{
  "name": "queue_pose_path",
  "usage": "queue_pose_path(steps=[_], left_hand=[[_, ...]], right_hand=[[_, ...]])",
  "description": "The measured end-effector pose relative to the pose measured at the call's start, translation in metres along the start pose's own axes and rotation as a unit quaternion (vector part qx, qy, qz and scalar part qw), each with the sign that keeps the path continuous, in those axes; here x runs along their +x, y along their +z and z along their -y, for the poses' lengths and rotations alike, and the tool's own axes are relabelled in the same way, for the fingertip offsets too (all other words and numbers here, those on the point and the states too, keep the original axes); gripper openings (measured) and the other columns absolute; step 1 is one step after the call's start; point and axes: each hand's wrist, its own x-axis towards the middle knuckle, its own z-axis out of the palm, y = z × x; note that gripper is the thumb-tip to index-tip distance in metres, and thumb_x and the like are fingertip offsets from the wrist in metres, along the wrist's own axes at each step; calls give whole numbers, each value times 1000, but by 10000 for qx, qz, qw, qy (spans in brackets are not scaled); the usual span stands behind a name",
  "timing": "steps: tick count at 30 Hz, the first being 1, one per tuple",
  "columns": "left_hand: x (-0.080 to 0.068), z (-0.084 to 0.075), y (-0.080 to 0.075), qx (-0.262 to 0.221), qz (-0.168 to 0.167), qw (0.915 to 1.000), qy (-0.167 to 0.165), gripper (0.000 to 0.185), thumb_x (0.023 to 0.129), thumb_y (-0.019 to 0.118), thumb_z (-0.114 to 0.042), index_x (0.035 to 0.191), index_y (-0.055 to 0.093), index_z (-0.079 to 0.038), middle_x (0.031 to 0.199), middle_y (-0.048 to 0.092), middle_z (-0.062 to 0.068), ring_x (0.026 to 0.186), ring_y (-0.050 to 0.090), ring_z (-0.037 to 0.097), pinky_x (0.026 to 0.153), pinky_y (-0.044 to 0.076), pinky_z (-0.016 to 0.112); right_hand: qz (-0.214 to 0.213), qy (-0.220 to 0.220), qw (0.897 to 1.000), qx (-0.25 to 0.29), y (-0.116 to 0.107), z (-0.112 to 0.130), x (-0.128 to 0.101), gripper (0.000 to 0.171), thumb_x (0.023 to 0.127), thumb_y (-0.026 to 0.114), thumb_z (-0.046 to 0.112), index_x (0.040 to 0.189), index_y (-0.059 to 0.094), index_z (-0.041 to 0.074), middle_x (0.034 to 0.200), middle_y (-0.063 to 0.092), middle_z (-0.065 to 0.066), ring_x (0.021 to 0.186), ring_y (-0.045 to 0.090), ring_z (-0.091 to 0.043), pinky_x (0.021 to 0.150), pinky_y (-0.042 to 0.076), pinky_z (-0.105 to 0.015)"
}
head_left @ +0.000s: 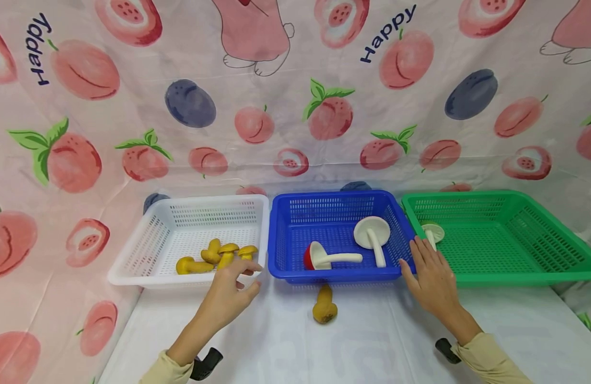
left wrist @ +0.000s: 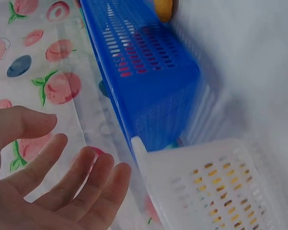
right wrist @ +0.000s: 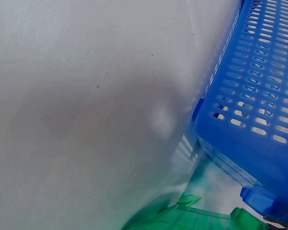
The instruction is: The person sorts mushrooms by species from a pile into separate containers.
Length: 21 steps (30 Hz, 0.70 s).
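My left hand (head_left: 228,290) hovers at the front right corner of the white basket (head_left: 156,280), fingers loosely bent and holding nothing. Several yellow-brown toy mushrooms (head_left: 192,265) lie in that basket. The right hand (head_left: 434,280) is spread palm down by the adjoining rims of the blue basket (head_left: 333,276) and green basket (head_left: 516,278); contact with them cannot be made out. Just beyond its fingertips, a pale-stemmed toy mushroom (head_left: 434,232) lies in the green basket. The blue basket contains a red-capped mushroom (head_left: 340,257) and another with its white underside showing (head_left: 372,232).
On the white tabletop (head_left: 295,352), a yellow-brown mushroom (head_left: 325,306) lies in front of the blue basket. The three baskets stand side by side against a fruit-printed cloth (head_left: 276,106) behind them.
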Motion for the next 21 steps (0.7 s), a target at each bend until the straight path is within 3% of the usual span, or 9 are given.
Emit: queue_pose_path(steps=[13,21], left_hand=[[-14,-1,30,-261,-1,9997,30,22,78,71,-6,97,68,-17,94,65,-7,91,59,16,69,54,32],[-17,-2,47,-316,149,9993,147,24,78,71,-8,101,67,-14,97,64,-2,92,58,19,68,54,33]], right_hand=[[2,13,10000,-16,0,0,1,58,95,52,31,136,43,-9,142,38,-27,131,33,-44,109,21,-57],[-55,3,10000,-22,0,0,1,58,94,52,31,135,43,-9,141,39,-27,130,34,-44,108,21,-57]])
